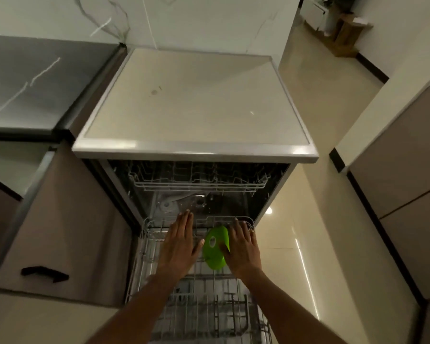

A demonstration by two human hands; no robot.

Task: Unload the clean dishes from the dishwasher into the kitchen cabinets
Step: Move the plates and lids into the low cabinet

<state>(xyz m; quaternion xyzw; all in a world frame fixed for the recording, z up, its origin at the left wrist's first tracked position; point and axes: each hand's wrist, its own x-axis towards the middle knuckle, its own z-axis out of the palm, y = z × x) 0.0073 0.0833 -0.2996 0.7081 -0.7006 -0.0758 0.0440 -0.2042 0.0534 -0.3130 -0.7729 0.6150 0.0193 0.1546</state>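
The dishwasher (196, 147) stands open, and its lower wire rack (209, 299) is pulled out toward me. A bright green plastic dish (215, 254) stands on edge near the rack's far right corner. My right hand (243, 247) lies against the dish's right side with the fingers stretched out, the thumb on its face. My left hand (180, 242) is spread flat over the rack just left of the dish, its thumb close to the green rim. The upper rack (199, 182) sits inside the machine and looks bare.
A cabinet with a dark handle (44, 270) stands at the left, under a grey counter (35, 83). More cabinet fronts (407, 170) line the right side. Shiny tiled floor (315, 100) runs past the dishwasher on the right.
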